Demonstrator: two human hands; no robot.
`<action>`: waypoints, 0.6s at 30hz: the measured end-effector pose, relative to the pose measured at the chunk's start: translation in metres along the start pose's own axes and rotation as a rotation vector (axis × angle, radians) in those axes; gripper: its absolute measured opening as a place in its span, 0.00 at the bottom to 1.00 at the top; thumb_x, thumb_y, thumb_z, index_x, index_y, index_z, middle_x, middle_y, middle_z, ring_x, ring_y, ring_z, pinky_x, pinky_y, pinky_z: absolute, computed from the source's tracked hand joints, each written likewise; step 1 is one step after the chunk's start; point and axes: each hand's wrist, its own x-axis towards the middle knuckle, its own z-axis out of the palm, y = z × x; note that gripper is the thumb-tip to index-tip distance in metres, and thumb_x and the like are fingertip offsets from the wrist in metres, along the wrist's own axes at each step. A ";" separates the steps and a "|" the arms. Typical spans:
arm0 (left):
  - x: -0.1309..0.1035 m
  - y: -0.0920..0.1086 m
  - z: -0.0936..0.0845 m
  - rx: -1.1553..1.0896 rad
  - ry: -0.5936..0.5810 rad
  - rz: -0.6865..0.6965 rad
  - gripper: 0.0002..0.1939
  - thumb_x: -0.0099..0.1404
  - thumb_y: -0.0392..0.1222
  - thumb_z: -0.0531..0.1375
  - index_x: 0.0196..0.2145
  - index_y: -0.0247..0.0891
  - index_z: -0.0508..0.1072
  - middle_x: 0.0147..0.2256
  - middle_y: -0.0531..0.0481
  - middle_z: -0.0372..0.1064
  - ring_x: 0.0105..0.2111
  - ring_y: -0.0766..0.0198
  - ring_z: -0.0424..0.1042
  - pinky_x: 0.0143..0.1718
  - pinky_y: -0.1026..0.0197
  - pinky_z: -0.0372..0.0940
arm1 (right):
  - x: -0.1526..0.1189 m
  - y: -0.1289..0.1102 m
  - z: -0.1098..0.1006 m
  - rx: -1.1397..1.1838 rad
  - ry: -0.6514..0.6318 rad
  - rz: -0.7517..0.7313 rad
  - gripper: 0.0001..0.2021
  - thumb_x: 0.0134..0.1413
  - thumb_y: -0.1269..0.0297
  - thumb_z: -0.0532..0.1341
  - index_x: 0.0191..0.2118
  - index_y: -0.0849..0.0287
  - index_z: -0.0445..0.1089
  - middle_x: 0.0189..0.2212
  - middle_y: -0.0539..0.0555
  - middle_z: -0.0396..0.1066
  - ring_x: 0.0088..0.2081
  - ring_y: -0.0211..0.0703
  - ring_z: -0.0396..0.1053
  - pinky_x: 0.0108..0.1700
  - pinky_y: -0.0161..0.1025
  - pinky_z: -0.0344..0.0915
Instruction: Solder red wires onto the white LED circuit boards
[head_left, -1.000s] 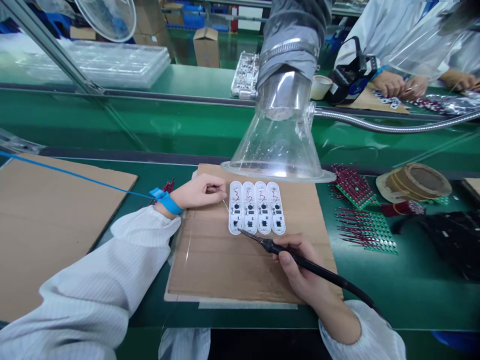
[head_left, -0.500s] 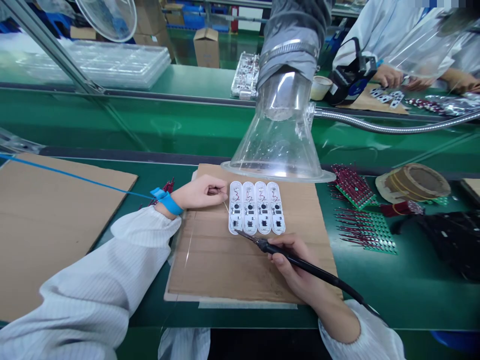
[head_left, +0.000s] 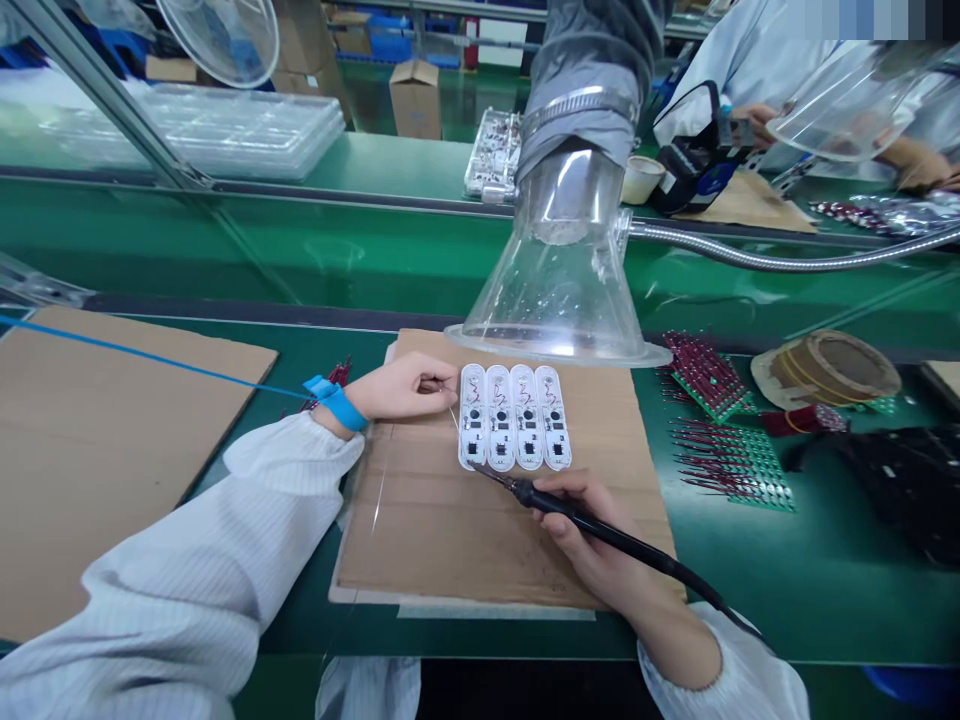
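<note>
Several white oblong circuit boards (head_left: 514, 418) lie side by side on a cardboard sheet (head_left: 450, 540). My right hand (head_left: 592, 540) is closed round the black handle of a soldering iron (head_left: 622, 540), whose tip meets the lower end of the leftmost board. At the boards' upper left, my left hand (head_left: 416, 388) pinches a thin wire (head_left: 454, 418) that runs down toward that same board. A blue wrist strap (head_left: 337, 402) circles my left wrist.
A clear fume hood (head_left: 562, 290) hangs just behind the boards. Green boards with red wires (head_left: 739, 460), a tape roll (head_left: 825, 370) and a black item (head_left: 900, 490) lie right. Another cardboard sheet (head_left: 112, 450) lies left. Across the partition, a person's hand (head_left: 757, 125) shows.
My hands, the iron and the boards keep nearly the same places. Across the partition, the person's hand has moved up and the small white boards there are no longer seen.
</note>
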 end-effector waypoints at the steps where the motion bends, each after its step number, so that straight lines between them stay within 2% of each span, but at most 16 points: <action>1: 0.000 0.000 0.000 -0.005 0.005 -0.004 0.15 0.66 0.44 0.61 0.24 0.40 0.62 0.23 0.59 0.53 0.25 0.69 0.49 0.28 0.65 0.51 | -0.001 0.002 0.000 0.001 0.010 0.004 0.16 0.75 0.44 0.63 0.51 0.49 0.75 0.36 0.51 0.83 0.34 0.42 0.83 0.37 0.35 0.78; 4: 0.000 -0.002 -0.002 -0.017 0.048 -0.031 0.16 0.66 0.47 0.61 0.24 0.40 0.62 0.23 0.59 0.52 0.25 0.69 0.49 0.28 0.64 0.49 | -0.006 0.008 0.003 0.038 0.076 0.005 0.16 0.74 0.43 0.63 0.51 0.49 0.75 0.36 0.52 0.82 0.34 0.43 0.82 0.36 0.36 0.78; 7: -0.001 -0.004 -0.004 -0.015 0.117 -0.075 0.17 0.66 0.51 0.61 0.26 0.40 0.64 0.23 0.59 0.52 0.25 0.69 0.50 0.28 0.63 0.48 | -0.007 0.011 0.004 0.068 0.193 0.003 0.17 0.74 0.43 0.63 0.50 0.50 0.75 0.32 0.51 0.79 0.30 0.41 0.78 0.32 0.35 0.75; 10: -0.003 -0.004 -0.005 0.008 0.168 -0.087 0.18 0.68 0.53 0.60 0.27 0.39 0.65 0.25 0.58 0.54 0.26 0.67 0.52 0.29 0.63 0.51 | -0.003 0.011 -0.009 0.076 0.318 0.014 0.16 0.75 0.44 0.63 0.48 0.52 0.75 0.27 0.48 0.75 0.25 0.39 0.73 0.28 0.34 0.71; 12: -0.005 -0.007 -0.005 0.031 0.192 -0.095 0.18 0.68 0.55 0.60 0.29 0.39 0.67 0.27 0.56 0.60 0.28 0.66 0.56 0.31 0.63 0.54 | 0.003 0.012 -0.032 0.053 0.416 0.014 0.16 0.74 0.45 0.64 0.47 0.53 0.74 0.25 0.47 0.73 0.24 0.39 0.71 0.27 0.35 0.70; 15: -0.006 -0.014 -0.003 0.038 0.219 -0.132 0.19 0.65 0.58 0.62 0.32 0.38 0.72 0.30 0.53 0.66 0.32 0.62 0.63 0.35 0.62 0.60 | 0.010 0.020 -0.090 -0.083 0.686 0.031 0.18 0.72 0.42 0.65 0.47 0.53 0.74 0.24 0.46 0.71 0.23 0.40 0.69 0.27 0.37 0.69; 18: -0.003 -0.024 0.000 0.037 0.231 -0.171 0.20 0.62 0.61 0.65 0.34 0.39 0.74 0.31 0.51 0.70 0.34 0.58 0.68 0.38 0.60 0.64 | 0.012 0.034 -0.158 -0.265 1.002 0.018 0.24 0.72 0.39 0.62 0.56 0.55 0.74 0.34 0.54 0.77 0.28 0.44 0.73 0.29 0.41 0.70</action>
